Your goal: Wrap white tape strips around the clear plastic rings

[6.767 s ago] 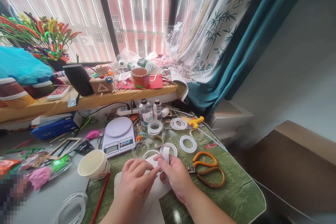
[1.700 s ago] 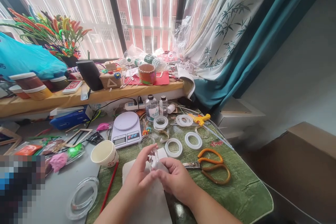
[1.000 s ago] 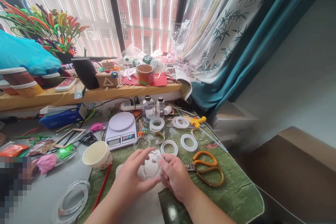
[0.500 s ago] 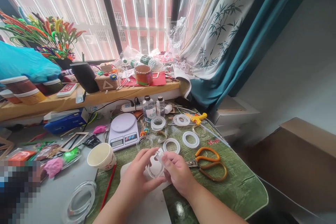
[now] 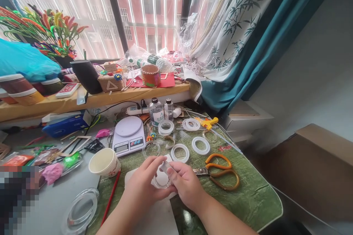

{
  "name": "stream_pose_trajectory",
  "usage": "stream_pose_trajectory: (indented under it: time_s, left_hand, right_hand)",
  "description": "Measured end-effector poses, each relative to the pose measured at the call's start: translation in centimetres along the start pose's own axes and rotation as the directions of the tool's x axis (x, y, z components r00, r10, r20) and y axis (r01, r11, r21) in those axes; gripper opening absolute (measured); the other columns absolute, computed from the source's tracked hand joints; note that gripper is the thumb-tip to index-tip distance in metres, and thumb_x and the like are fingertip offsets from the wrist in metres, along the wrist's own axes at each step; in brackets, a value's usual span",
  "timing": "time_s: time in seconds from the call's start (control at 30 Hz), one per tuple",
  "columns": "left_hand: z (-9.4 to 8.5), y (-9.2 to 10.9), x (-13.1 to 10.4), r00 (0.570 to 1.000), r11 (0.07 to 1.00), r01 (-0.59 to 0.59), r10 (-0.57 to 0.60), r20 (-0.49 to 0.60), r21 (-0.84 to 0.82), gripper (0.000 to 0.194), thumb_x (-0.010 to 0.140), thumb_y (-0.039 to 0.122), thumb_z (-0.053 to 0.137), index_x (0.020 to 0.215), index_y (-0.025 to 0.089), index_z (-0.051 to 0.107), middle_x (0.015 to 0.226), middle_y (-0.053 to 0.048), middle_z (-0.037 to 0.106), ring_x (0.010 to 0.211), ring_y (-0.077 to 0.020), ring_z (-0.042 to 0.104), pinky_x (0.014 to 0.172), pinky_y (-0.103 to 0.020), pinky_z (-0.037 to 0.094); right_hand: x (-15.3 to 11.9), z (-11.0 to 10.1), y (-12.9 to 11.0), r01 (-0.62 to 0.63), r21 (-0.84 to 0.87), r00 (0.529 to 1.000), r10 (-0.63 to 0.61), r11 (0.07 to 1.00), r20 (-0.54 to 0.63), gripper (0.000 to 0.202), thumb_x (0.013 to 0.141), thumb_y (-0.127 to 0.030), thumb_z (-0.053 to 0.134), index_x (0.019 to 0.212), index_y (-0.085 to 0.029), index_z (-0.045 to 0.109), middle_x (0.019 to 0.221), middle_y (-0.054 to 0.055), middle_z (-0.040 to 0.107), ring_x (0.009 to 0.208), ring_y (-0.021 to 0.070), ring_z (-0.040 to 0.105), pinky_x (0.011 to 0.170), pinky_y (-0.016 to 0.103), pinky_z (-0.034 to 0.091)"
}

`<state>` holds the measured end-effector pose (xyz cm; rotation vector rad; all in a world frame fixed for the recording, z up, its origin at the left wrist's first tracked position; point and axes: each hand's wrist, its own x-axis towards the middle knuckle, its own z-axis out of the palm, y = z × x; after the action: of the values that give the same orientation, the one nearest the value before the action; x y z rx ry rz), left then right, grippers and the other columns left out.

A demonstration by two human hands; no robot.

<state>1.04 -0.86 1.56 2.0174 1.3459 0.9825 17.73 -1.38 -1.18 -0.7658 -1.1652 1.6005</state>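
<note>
My left hand [image 5: 143, 187] is curled round a clear ring [image 5: 160, 186], thumb below and fingers above. My right hand [image 5: 189, 187] pinches a small whitish translucent piece [image 5: 166, 167] against the ring's right side; its exact kind I cannot make out. Under both hands lies a white sheet [image 5: 158, 216] on the green tabletop. Just beyond them are white ring moulds [image 5: 180, 159] and a thin clear ring [image 5: 151, 154]. Scissors with orange handles [image 5: 224, 178] rest right of my right hand, blades partly hidden behind it.
A kitchen scale [image 5: 121, 148] and paper cup [image 5: 103, 167] stand to the left, near a red stick [image 5: 111, 198]. Clear rings [image 5: 72, 224] lie at the lower left. Behind are two bottles [image 5: 157, 112] and a yellow glue gun [image 5: 209, 122]. A cluttered sill [image 5: 118, 100] spans the back.
The whitish piece has turned a little and sits more against the ring's upper right; my right thumb has shifted with it. The camera view has moved slightly.
</note>
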Motion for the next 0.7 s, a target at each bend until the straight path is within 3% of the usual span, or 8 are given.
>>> stream_pose_trajectory:
  time_s: [0.1, 0.27, 0.33, 0.6, 0.7]
  left_hand:
    - [0.3, -0.5, -0.1, 1.0, 1.0, 0.006, -0.007, 0.019, 0.025, 0.056, 0.064, 0.041, 0.091, 0.116, 0.033, 0.074, 0.108, -0.006, 0.074, 0.064, -0.0189, 0.066, 0.064, -0.028, 0.056]
    - [0.4, -1.2, -0.1, 0.984, 0.976, -0.167, 0.154, 0.092, 0.142, 0.06, 0.077, 0.052, 0.081, 0.131, 0.032, 0.065, 0.116, -0.008, 0.071, 0.096, -0.0253, 0.072, 0.081, -0.03, 0.059]
    - [0.4, -1.4, -0.1, 0.976, 0.965, -0.206, 0.19, 0.109, 0.164, 0.057, 0.082, 0.056, 0.075, 0.131, 0.03, 0.065, 0.115, -0.008, 0.07, 0.099, -0.0249, 0.072, 0.082, -0.029, 0.058]
    - [1.0, -2.0, -0.1, 0.997, 0.995, -0.038, 0.031, 0.075, 0.096, 0.065, 0.075, 0.073, 0.072, 0.123, 0.03, 0.065, 0.116, -0.006, 0.069, 0.078, -0.0201, 0.072, 0.073, -0.031, 0.061]
    - [0.9, -2.1, -0.2, 0.997, 0.997, -0.022, 0.016, 0.08, 0.077, 0.062, 0.076, 0.069, 0.074, 0.124, 0.031, 0.066, 0.118, -0.006, 0.069, 0.085, -0.0224, 0.074, 0.079, -0.033, 0.062]
  right_hand:
    - [0.0, 0.1, 0.4, -0.036, 0.027, 0.999, 0.036, 0.999, -0.013, 0.048, 0.095, -0.06, 0.06, 0.08, -0.015, 0.067, 0.061, -0.004, 0.043, 0.054, 0.0093, 0.031, 0.051, 0.023, 0.024]
    - [0.1, 0.0, 1.1, -0.185, 0.24, 0.982, 0.189, 0.953, 0.009, 0.04, 0.092, -0.057, 0.067, 0.089, -0.017, 0.065, 0.055, -0.01, 0.032, 0.046, 0.0067, 0.021, 0.042, 0.021, 0.015]
    - [0.1, 0.1, 1.2, -0.195, 0.29, 0.98, 0.196, 0.937, 0.026, 0.038, 0.091, -0.055, 0.07, 0.089, -0.017, 0.064, 0.054, -0.011, 0.03, 0.044, 0.0061, 0.019, 0.04, 0.021, 0.014]
    - [0.3, 0.3, 1.0, -0.217, 0.329, 0.975, 0.223, 0.919, 0.019, 0.044, 0.086, -0.058, 0.075, 0.09, -0.015, 0.066, 0.049, -0.012, 0.031, 0.042, 0.0051, 0.018, 0.039, 0.02, 0.013]
    - [0.3, 0.2, 1.0, -0.219, 0.331, 0.976, 0.211, 0.918, 0.058, 0.043, 0.085, -0.055, 0.078, 0.092, -0.014, 0.067, 0.05, -0.012, 0.032, 0.042, 0.0043, 0.016, 0.039, 0.02, 0.012]
